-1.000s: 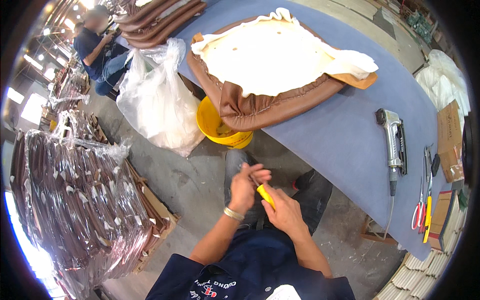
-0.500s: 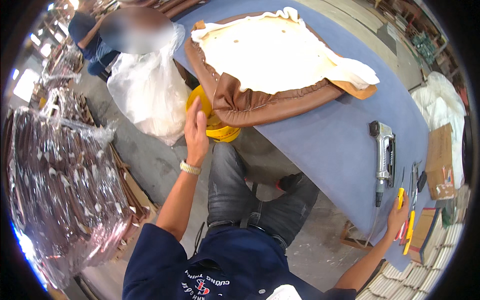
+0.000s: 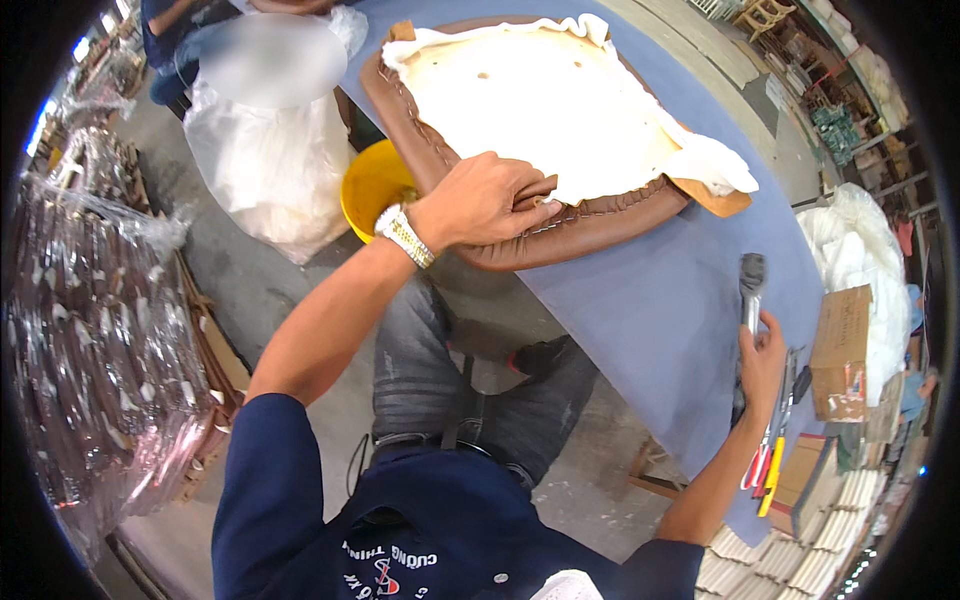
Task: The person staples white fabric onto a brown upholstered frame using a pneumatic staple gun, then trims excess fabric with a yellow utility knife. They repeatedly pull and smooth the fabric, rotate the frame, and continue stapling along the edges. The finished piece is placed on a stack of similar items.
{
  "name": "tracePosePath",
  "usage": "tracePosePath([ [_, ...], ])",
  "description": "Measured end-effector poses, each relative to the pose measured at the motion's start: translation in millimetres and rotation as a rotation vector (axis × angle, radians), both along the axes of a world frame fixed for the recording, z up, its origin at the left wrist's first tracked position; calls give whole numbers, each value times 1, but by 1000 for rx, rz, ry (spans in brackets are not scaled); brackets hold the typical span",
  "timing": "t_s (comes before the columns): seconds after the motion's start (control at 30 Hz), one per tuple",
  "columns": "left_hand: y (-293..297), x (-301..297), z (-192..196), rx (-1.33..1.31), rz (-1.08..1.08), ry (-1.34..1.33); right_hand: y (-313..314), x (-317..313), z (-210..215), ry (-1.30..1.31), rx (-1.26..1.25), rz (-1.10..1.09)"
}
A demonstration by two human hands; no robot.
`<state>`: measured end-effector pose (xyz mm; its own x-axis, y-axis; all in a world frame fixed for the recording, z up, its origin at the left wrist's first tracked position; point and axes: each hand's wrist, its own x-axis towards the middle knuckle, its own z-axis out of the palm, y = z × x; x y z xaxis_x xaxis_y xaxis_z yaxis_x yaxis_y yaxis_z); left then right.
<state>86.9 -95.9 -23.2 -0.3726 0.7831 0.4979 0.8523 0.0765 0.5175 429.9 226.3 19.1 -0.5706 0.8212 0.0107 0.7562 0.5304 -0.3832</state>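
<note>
A brown leather seat cover (image 3: 590, 225) with white padding lies upside down on a blue-covered table (image 3: 650, 310). The left hand (image 3: 480, 200) grips its near edge, fingers closed on the leather. Well apart, the right hand (image 3: 762, 355) wraps around a grey staple gun (image 3: 752, 290) near the table's right end.

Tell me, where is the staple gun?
In the head view, the staple gun lies on the blue table, far right, under the right hand, just above the red and yellow tools.
</note>
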Motion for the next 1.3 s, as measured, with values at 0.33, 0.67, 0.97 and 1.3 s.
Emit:
tracePosePath([
  [0.33, 0, 7, -25, 231, 152, -82, -216, -51, -5, 612, -566, 228],
  [0.67, 0, 5, -22, 214, 150, -158, -262, -97, -40, 501, -461, 359],
  [0.97, 0, 6, -23, 228, 115, -166, -264, -106, -30, 350, -349, 345],
  [1.3, -6, 8, -22, 223, 93, -171, -285, -93, -25, 271, -354, 144],
])
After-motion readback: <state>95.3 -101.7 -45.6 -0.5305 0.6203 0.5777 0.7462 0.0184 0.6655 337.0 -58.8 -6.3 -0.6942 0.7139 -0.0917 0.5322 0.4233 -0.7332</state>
